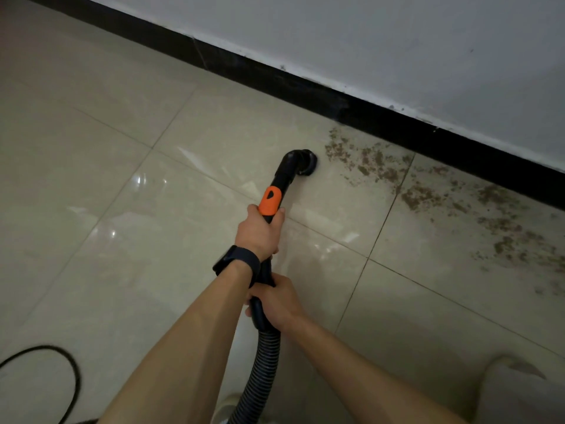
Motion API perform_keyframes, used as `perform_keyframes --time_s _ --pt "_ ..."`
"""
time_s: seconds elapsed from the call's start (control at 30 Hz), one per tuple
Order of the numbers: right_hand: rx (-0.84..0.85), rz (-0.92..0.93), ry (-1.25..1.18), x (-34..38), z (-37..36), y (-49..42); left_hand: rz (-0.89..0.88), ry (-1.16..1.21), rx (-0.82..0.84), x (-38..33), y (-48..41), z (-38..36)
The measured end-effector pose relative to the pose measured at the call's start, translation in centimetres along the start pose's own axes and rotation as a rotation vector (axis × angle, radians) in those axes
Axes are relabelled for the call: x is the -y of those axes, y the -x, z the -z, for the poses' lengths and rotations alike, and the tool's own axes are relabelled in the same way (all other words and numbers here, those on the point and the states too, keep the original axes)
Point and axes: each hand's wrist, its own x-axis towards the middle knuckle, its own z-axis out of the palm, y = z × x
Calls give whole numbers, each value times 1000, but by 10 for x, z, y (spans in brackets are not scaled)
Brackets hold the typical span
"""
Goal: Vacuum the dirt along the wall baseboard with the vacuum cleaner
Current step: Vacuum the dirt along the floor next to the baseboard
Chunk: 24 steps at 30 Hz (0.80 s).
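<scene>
A black vacuum wand with an orange collar (270, 201) points away from me, its round nozzle (304, 162) down on the beige tile floor. My left hand (258, 232), with a dark watch on the wrist, grips the wand just below the orange collar. My right hand (276, 302) grips the lower end where the ribbed black hose (260, 371) joins. Brown dirt (376, 162) lies scattered on the tiles just right of the nozzle and runs on to the right along the black baseboard (397, 123). The nozzle sits a short way left of the nearest crumbs.
A white wall (397, 41) rises above the baseboard. A black power cord (61, 362) loops on the floor at lower left. A pale object (519, 390) sits at the lower right corner. The tiles (107, 179) to the left are glossy.
</scene>
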Motion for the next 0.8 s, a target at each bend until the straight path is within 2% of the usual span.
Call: perform_keyframes --time_s 0.2,0.8 --pt "-5 2 20 -1 4 6 10 -30 -12 0 5 -4" --pt "-32 40 30 45 55 -32 -23 6 -9 -60 -39 -32"
